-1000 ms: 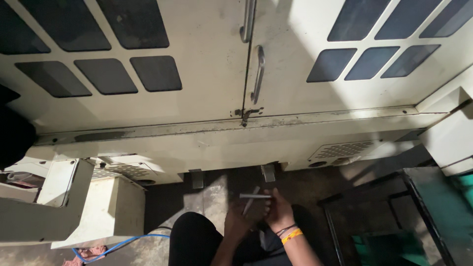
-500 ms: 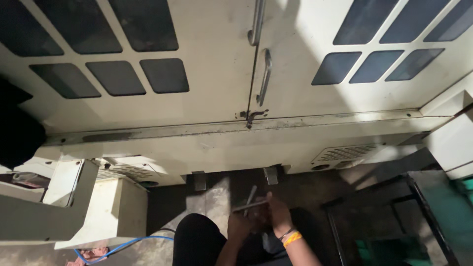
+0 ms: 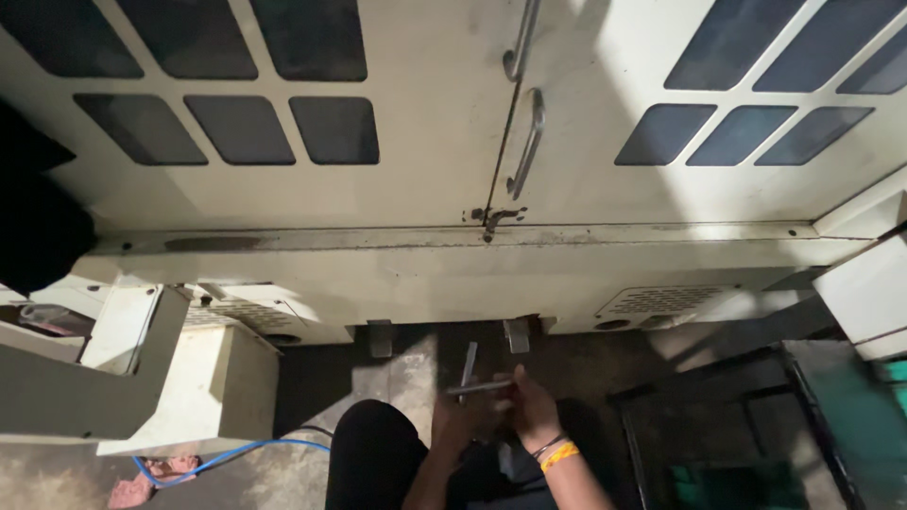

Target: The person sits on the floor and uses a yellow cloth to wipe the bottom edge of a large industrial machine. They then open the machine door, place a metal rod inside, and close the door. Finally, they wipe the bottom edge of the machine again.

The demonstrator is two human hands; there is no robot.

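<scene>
The fingers of the right hand (image 3: 531, 408) are curled closed around the end of a thin grey metal rod (image 3: 479, 387), which lies roughly level and points away toward the left. A second short metal piece (image 3: 468, 361) rises from that rod at a near right angle, leaning slightly, so the two together form a T-shaped tool held low in front of the body. The left hand (image 3: 460, 422) sits just beside the right, its fingers bent in toward the same tool; in the dim light I cannot tell whether they clasp it or merely rest against it. Both hands are close together, knuckles upward, wrists angled inward. The right wrist carries an orange band (image 3: 559, 456) and a darker one, and the forearm runs down to the lower edge. A dark-clothed knee (image 3: 370, 453) is at the left. Ahead stands a cream machine cabinet (image 3: 444, 189) with dark window panes, two door handles (image 3: 526, 142), and a blue hose (image 3: 227, 455) on the floor.
</scene>
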